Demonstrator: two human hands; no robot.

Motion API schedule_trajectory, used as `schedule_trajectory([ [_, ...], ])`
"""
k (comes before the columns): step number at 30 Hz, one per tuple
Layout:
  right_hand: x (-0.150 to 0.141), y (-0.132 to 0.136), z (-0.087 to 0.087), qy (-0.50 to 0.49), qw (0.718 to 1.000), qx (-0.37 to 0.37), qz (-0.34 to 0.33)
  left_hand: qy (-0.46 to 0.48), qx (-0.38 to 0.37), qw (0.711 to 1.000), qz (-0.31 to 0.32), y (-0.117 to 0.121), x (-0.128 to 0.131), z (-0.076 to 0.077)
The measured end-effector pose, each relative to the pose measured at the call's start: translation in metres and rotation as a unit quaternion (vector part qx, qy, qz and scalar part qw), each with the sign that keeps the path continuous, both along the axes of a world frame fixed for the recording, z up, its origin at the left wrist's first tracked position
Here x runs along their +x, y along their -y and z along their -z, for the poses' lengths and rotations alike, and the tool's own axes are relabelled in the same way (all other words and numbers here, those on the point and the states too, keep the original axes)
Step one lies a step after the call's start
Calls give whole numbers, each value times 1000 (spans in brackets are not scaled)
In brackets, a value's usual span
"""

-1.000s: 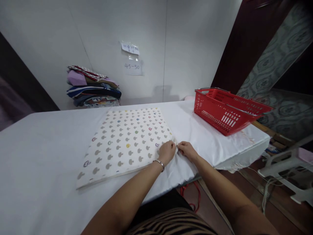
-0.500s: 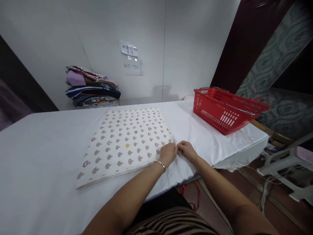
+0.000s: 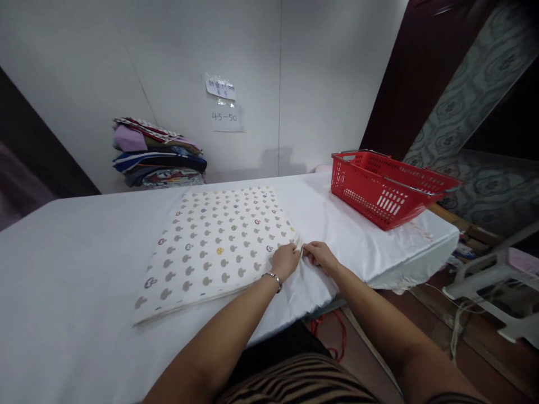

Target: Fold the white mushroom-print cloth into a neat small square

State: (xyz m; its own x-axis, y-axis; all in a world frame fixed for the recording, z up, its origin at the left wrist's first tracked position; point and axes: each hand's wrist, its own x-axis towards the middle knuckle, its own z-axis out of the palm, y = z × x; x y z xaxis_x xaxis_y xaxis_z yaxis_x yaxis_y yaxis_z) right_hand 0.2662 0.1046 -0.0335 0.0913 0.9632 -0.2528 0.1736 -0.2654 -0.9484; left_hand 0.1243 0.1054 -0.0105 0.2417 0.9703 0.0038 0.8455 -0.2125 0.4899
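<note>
A folded cream cloth (image 3: 219,241) printed with grey and coloured mushrooms lies flat on the white-covered table (image 3: 84,258). At its near right corner, my left hand (image 3: 286,259) is closed on the cloth's layered edge, a bracelet round the wrist. Just to the right, my right hand (image 3: 320,255) pinches the same corner between thumb and fingers. The layers at that corner are bunched and slightly raised between both hands. What lies beneath the left fingers is hidden.
A red plastic basket (image 3: 379,191) with metal handles stands at the table's right end. Folded fabrics (image 3: 160,154) are stacked at the back left against the wall (image 3: 244,45), which bears paper signs (image 3: 227,118). A pale plastic stool (image 3: 484,280) stands on the floor at right.
My left hand has shifted slightly left and down, and more of the cloth's layered corner shows between the hands. My right hand stays at the corner. The view has tilted a little.
</note>
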Motion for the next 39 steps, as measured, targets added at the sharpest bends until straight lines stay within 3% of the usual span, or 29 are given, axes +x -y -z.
schedule_trajectory([
  [9, 0, -5, -7, 41, 998, -37, -36, -16, 2, 1000, 3, 4, 2, -3],
  [19, 9, 9, -5, -54, 998, -21, -26, -86, 83, 991, 66, 12, 3, -6],
  [25, 6, 10, -4, -82, 996, 3, -23, -147, 73, 982, 95, 16, 9, -13],
  [32, 7, 10, 1, -88, 995, 34, -19, -146, 73, 982, 93, 18, 9, -16],
  [39, 6, 10, 3, -75, 995, 53, -31, -92, 57, 991, 78, 19, 8, -5],
])
